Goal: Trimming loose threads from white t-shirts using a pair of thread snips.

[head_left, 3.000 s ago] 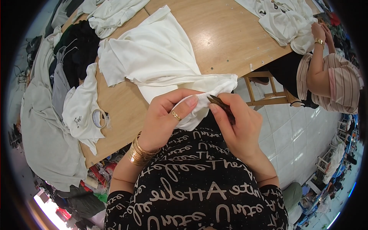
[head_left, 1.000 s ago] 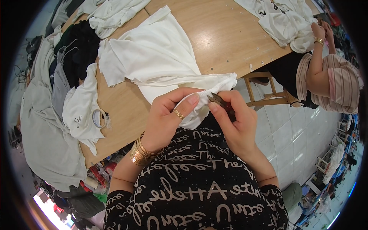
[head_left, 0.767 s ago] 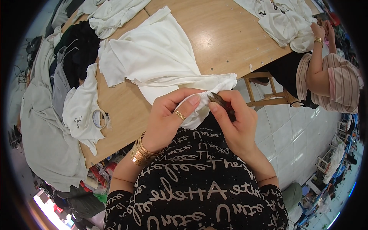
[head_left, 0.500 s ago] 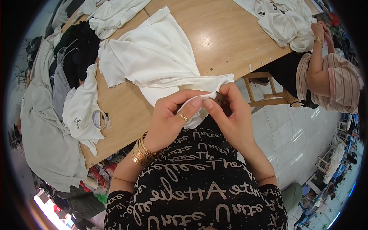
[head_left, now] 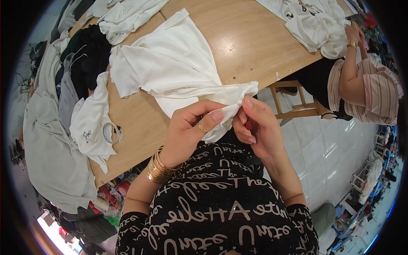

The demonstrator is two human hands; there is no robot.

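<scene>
A white garment lies spread on the table, its near edge drawn out over the table's front edge toward me. My left hand, with a ring and several gold bangles, is closed on that edge, thumb on top. At the edge's right end, my right hand has its thumb against the cloth. A small red-ended tool shows between its curled fingers; the rest of it is hidden, so its kind is unclear.
On the wooden table, a white printed cloth piece and a tape roll lie left. Grey and dark garments hang over the left edge. At right, a co-worker's hands are beside white garments; a wooden stool stands below.
My right hand has turned and its thumb has moved up along the cloth edge. A red part now shows among its fingers, where a dark tool showed before. My left hand keeps its grip.
</scene>
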